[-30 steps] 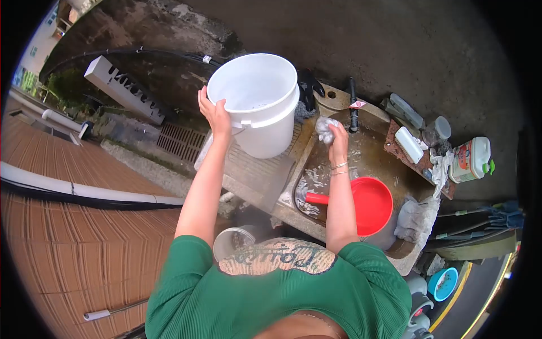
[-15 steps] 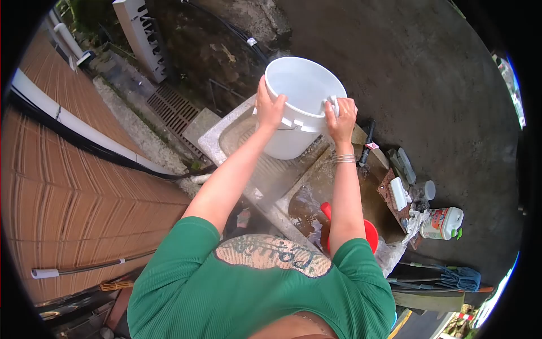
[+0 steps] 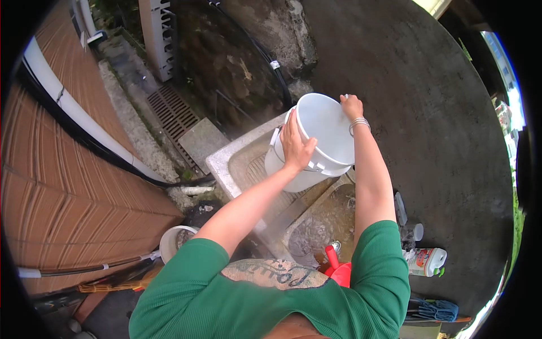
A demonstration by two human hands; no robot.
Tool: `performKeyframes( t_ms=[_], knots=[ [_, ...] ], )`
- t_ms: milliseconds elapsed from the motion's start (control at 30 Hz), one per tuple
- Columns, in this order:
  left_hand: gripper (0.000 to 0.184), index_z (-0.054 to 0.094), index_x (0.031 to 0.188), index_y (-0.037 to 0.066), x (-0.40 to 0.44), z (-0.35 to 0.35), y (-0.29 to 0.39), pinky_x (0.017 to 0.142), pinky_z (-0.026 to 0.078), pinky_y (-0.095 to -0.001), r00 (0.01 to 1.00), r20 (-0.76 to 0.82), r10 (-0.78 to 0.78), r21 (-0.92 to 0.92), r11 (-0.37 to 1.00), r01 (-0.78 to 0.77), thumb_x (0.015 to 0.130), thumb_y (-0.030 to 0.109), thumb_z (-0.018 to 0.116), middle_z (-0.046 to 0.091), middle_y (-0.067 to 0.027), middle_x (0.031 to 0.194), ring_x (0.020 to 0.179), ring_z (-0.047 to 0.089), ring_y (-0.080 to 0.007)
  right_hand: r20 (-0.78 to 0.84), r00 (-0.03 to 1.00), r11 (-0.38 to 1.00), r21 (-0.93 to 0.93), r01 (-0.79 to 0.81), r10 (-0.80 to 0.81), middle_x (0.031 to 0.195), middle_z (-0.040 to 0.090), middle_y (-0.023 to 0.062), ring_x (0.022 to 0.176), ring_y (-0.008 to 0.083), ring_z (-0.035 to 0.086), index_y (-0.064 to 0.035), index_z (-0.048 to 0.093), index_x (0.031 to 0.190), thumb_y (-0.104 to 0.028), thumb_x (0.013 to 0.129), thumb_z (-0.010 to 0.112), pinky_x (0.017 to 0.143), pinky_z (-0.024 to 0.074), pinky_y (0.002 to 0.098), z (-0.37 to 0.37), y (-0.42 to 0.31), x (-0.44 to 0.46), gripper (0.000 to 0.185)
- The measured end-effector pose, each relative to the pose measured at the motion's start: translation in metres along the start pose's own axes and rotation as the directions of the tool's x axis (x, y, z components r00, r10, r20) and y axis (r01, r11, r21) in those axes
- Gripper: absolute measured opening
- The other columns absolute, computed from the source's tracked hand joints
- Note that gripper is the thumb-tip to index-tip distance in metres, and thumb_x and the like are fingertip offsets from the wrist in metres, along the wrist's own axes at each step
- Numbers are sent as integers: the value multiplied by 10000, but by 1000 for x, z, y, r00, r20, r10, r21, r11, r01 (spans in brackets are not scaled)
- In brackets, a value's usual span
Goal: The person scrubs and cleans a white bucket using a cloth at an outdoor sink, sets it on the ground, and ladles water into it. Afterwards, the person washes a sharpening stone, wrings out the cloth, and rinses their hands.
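A white plastic bucket (image 3: pixel 324 127) is tilted over the ribbed side of a stone wash sink (image 3: pixel 221 168), its mouth facing up and to the right. My left hand (image 3: pixel 296 148) grips its near left rim, the thumb over the edge and the fingers along the outer wall. At the far right rim my right hand (image 3: pixel 351 107) is closed on a small white thing that looks like a cloth, mostly hidden in the fingers. Rippling water (image 3: pixel 310 233) lies in the sink's other basin, where a red dipper (image 3: pixel 337 270) sits partly behind my right arm.
A brick-patterned wall (image 3: pixel 84 209) with pipes runs along the left. Beside the sink are a drain grate (image 3: pixel 172 116) and another white bucket (image 3: pixel 169 244). To the right, a white jug (image 3: pixel 427 261) and a blue mop head (image 3: pixel 437 310) lie on dark concrete.
The bucket has moved lower and to the right in view. My right hand has slid from the near rim to the far right rim. The camera view has shifted too.
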State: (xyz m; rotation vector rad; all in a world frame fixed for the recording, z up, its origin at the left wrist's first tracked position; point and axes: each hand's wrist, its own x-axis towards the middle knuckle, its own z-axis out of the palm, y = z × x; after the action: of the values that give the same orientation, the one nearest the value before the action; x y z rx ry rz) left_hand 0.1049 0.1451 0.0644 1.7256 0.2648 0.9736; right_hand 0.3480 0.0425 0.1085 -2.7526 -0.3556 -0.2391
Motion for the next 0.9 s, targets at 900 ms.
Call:
performKeyframes(
  t_ms=[900],
  knots=[
    [879, 177, 1402, -19, 4, 0, -10, 1103, 154, -441, 998, 53, 13, 129, 992, -20, 692, 325, 566, 283, -218, 1421, 1332, 257, -321, -462, 849, 359, 861, 360, 257, 841, 587, 48, 744, 105, 536, 30, 574, 910, -219, 965, 449, 667, 455, 259, -83, 12, -227, 284]
  ],
)
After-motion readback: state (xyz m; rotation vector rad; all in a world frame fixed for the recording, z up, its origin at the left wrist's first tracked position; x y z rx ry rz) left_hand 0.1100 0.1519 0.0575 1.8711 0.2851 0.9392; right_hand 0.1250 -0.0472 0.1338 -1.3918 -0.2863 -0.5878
